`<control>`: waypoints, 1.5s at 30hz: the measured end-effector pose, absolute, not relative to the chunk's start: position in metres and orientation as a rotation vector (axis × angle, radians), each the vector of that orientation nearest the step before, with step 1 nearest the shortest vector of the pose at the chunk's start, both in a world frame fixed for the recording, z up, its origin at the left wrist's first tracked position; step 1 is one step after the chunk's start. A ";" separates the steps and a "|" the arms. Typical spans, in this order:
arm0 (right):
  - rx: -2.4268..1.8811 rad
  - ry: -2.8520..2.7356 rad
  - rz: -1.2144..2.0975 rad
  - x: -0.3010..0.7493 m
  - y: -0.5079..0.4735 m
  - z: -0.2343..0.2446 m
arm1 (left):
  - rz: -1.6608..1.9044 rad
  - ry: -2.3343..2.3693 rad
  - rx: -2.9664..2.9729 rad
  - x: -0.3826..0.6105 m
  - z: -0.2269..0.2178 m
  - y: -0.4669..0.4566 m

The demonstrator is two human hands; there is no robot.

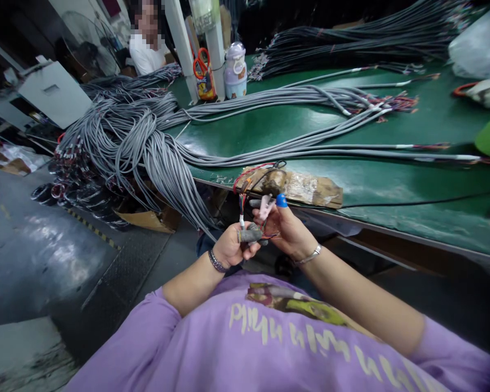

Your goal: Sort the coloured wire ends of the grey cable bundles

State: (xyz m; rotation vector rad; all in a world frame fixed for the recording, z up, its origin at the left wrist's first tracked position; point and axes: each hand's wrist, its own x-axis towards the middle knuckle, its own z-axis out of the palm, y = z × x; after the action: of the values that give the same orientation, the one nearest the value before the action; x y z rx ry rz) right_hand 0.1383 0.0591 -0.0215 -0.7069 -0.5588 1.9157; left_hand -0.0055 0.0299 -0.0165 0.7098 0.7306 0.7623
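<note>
My left hand (232,246), with a grey finger cover on its thumb, is closed around the end of a grey cable. A white sleeve (242,221) and a fan of thin coloured wires (242,202) stick up above its fingers. My right hand (292,231) is close beside it, a blue cover on the thumb and pale wrapping on a finger. Its fingers are curled around thin coloured wires (271,236); the exact grip is partly hidden. Just beyond both hands, a tape-wrapped wooden block (306,188) with red and black leads lies at the bench edge.
Long grey cables (245,158) cross the green bench (392,196) and hang off its left side in a thick bundle (147,136). Darker cables (351,46) lie at the back. Orange-handled scissors (201,61) and a lilac bottle (236,71) stand near a post. A person (147,51) is behind.
</note>
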 end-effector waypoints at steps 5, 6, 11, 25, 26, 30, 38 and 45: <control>-0.708 -0.630 1.897 0.143 0.058 -0.021 | 0.778 0.817 0.811 -0.008 -0.012 0.019; -0.710 -0.640 1.890 0.144 0.058 -0.021 | 0.773 0.831 0.830 -0.008 -0.011 0.016; -0.748 -0.649 1.870 0.146 0.059 -0.023 | 0.866 0.889 0.851 -0.004 -0.005 0.009; -0.686 -0.490 1.906 0.139 0.067 -0.023 | 0.926 0.946 0.765 0.008 -0.009 0.020; -0.685 -0.494 1.912 0.139 0.067 -0.023 | 0.921 0.952 0.763 0.008 -0.010 0.020; -0.699 -0.482 1.910 0.138 0.066 -0.023 | 0.918 0.975 0.764 0.007 -0.012 0.019; -0.650 -0.476 1.937 0.139 0.063 -0.023 | 0.937 0.984 0.795 0.003 -0.008 0.015; -0.714 -0.474 1.974 0.145 0.062 -0.016 | 0.926 0.975 0.808 0.000 -0.002 0.008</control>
State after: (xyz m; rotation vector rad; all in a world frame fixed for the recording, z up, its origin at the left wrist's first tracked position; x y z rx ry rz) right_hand 0.1452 0.0619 -0.0162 -0.7144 -0.4738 1.9744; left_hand 0.0003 0.0077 -0.0022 0.8077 0.9754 0.9258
